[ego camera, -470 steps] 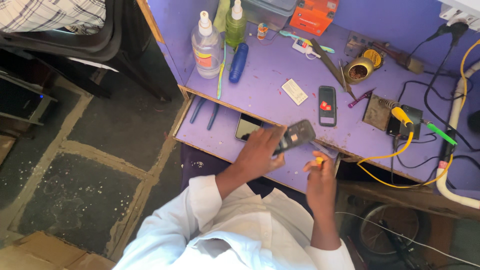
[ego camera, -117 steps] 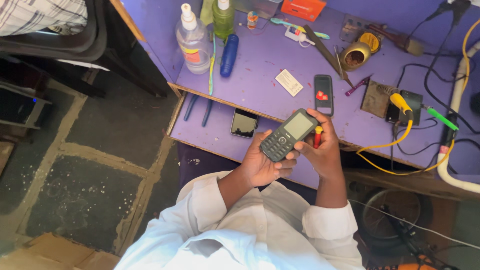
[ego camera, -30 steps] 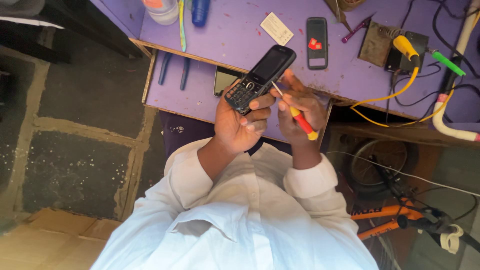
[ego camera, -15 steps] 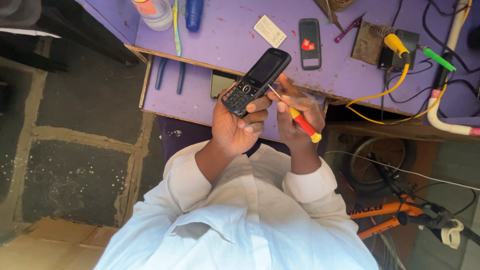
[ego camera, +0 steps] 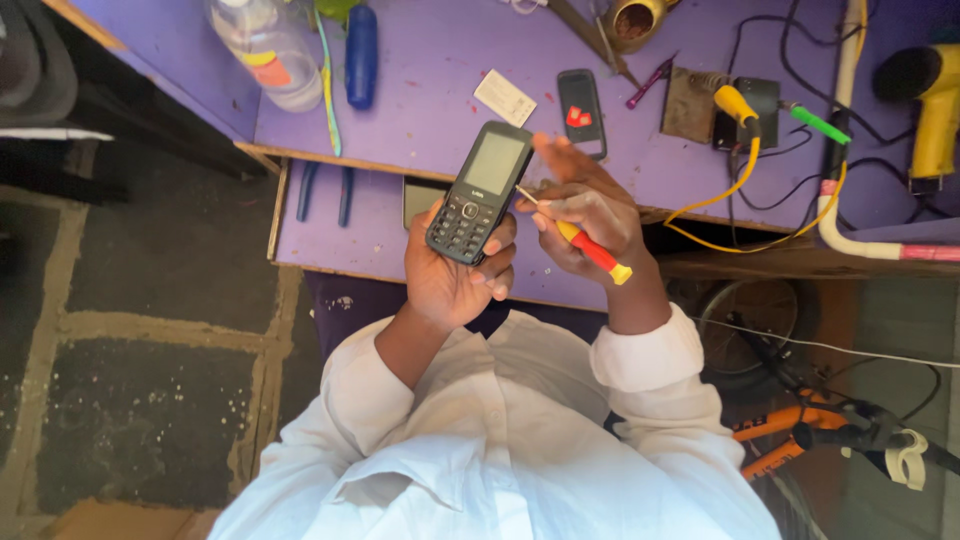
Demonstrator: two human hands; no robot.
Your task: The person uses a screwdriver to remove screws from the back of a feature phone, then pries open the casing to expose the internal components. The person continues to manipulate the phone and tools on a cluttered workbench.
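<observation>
Keypad phone (ego camera: 478, 192) sits upright in the left hand (ego camera: 455, 270), fingers curled shut around its lower half. At three o'clock, the right hand (ego camera: 590, 215) pinches a red-yellow screwdriver (ego camera: 590, 250), tip touching the phone's edge.

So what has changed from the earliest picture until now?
The left hand lifted the keypad phone off the lower shelf and turned it screen up. The right hand raised the red-and-yellow screwdriver, tip at the phone's edge. The small phone and white card stayed in place.
</observation>
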